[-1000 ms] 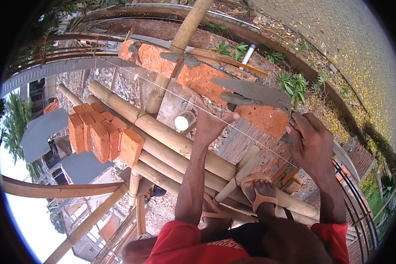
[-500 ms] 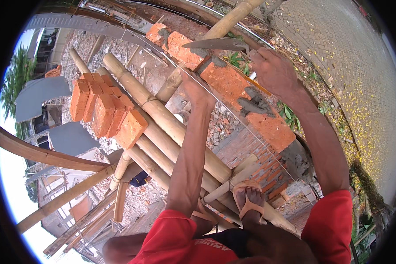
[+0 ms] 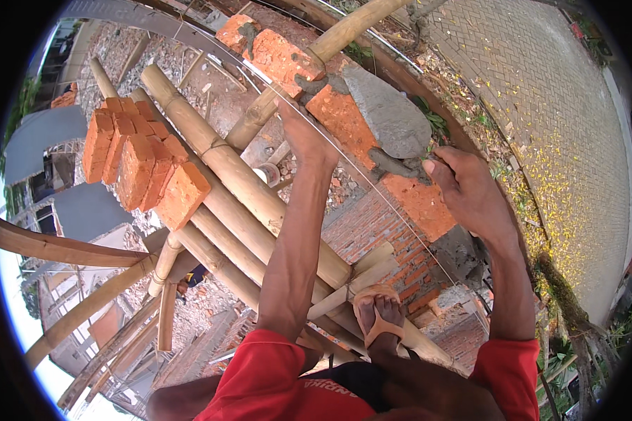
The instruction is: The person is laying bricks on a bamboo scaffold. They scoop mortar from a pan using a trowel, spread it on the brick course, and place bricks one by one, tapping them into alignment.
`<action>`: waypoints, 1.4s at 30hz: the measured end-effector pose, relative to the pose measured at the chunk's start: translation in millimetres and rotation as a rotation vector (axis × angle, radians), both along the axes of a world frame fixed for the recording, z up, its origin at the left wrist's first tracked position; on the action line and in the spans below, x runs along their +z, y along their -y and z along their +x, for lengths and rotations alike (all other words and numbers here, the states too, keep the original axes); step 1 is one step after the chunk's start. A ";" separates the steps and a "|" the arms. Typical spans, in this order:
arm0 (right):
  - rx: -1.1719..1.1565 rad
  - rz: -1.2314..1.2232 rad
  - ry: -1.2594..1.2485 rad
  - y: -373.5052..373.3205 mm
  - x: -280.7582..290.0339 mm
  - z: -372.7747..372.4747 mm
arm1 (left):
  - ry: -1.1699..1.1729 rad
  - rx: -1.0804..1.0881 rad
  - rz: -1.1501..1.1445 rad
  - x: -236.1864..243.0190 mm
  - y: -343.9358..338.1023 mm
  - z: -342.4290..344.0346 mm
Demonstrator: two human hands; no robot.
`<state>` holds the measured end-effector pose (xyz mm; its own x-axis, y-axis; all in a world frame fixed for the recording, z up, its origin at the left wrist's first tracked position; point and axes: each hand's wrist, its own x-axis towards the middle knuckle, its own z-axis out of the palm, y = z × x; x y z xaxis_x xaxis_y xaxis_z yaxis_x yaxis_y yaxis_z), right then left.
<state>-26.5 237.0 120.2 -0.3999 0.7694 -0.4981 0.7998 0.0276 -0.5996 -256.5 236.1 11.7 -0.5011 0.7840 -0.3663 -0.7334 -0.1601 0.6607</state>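
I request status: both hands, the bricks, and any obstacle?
Right hand holding trowel over brick row. Left hand beside row, grip unclear. Mortar on top. String stretched close by.

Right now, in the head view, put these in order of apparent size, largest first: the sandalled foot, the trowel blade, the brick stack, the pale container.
1. Brick stack
2. Trowel blade
3. Sandalled foot
4. Pale container, clearly smallest

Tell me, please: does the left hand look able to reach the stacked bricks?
Probably yes, perhaps with a stretch: nothing visible blocks the left hand from the stacked bricks; the bamboo poles between seem to lie lower.
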 end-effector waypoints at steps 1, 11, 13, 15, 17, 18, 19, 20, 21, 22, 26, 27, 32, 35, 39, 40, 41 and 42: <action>0.027 0.110 -0.103 2.9 -2.0 -6.0 | -0.007 0.024 -0.013 1.3 -0.7 0.2; 0.015 0.276 0.033 22.0 -0.1 -16.6 | -0.012 0.024 0.044 -11.0 4.2 -9.4; 0.071 0.309 0.011 26.7 -3.6 -25.3 | -0.031 0.003 0.071 -17.7 4.9 -10.0; 0.134 0.376 -0.022 28.6 -10.3 -39.8 | -0.008 0.011 0.044 -20.9 6.6 -10.3; 0.102 0.469 -0.024 29.7 -9.9 -47.8 | 0.008 0.014 0.015 -19.4 8.8 -12.8; 0.095 0.560 -0.053 29.1 -8.5 -50.7 | -0.003 0.010 0.007 -17.0 10.4 -14.8; 0.084 0.516 -0.011 27.5 -6.1 -52.1 | -0.049 -0.006 0.012 -13.7 12.9 -17.3; 0.080 0.511 0.009 25.3 -3.4 -52.5 | -0.093 -0.017 0.023 -10.4 16.8 -18.2; 0.077 0.510 0.033 22.3 0.0 -51.7 | -0.051 -0.049 0.056 -6.9 18.9 -21.1; 0.111 0.508 0.034 17.6 2.8 -50.6 | -0.012 -0.073 0.110 -3.4 14.6 -28.9; 0.318 0.501 0.203 0.7 14.3 -40.3 | 0.054 -0.122 0.084 6.0 12.5 -45.9; 0.380 0.482 0.309 1.4 18.2 -35.4 | 0.044 -0.135 0.076 7.1 15.7 -48.2; -0.051 0.529 0.112 46.4 55.9 14.4 | 0.075 -0.071 0.015 7.1 48.3 -55.4; -0.317 0.355 -0.012 98.3 61.7 42.9 | 0.134 -0.030 -0.122 -2.7 79.9 -39.6; -0.095 0.630 0.263 127.1 46.0 71.9 | 0.204 -0.151 -0.275 -10.0 111.6 11.3; 0.001 0.716 0.351 128.9 41.2 76.6 | 0.244 -0.186 -0.327 -8.1 117.2 32.6; 0.035 0.731 0.352 129.5 36.1 79.8 | 0.341 -0.191 -0.341 -5.7 118.7 50.3; 0.060 0.751 0.359 128.7 30.8 81.0 | 0.446 -0.197 -0.371 -2.9 119.2 64.8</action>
<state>54.4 108.3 151.0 -0.3657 0.9301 0.0340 0.9233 0.3672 -0.1130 -191.8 116.9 8.8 -0.0955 0.6263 -0.7737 -0.9445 0.1884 0.2690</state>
